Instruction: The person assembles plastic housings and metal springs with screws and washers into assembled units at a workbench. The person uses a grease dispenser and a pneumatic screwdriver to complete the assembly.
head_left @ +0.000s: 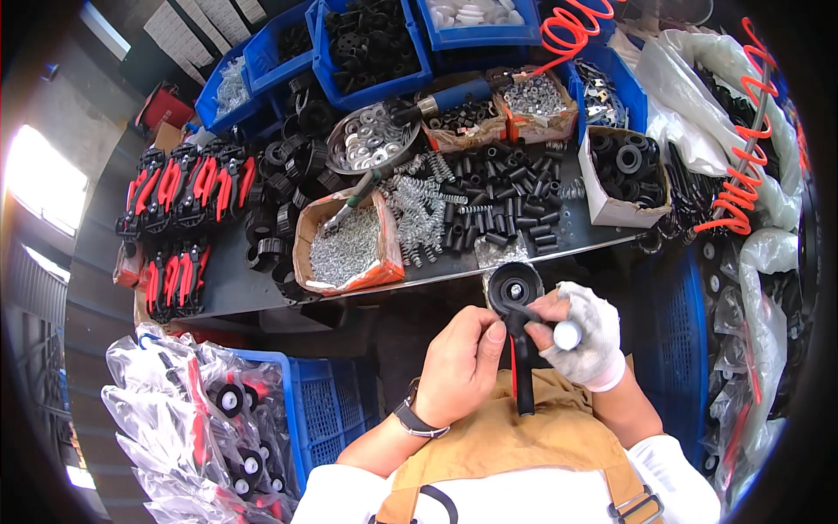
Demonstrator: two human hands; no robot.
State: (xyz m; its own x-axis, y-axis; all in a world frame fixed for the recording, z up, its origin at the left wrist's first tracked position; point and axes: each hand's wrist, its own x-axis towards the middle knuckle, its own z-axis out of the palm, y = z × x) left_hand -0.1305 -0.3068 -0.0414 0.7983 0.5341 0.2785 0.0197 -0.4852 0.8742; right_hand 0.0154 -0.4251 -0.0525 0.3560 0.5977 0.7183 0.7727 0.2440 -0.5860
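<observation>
In front of my apron is a black part with a round, cupped head [513,286], a silvery fastener at its centre, a black arm pointing down toward me and a red strip along one side. My left hand [464,351], bare with a watch at the wrist, is closed at the part's left side; its fingertips are partly hidden. My right hand [587,336], in a pale glove with bare fingertips, pinches a dark-shafted tool with a pale rounded end [567,335]. The shaft reaches across the part just below its round head.
The bench edge [454,277] runs just beyond my hands. On it are a carton of small screws [345,249], springs [417,214], black sleeves [511,192] and red-and-black assemblies [188,185]. Blue crates [330,410] flank me. A coiled red hose [744,188] hangs at right.
</observation>
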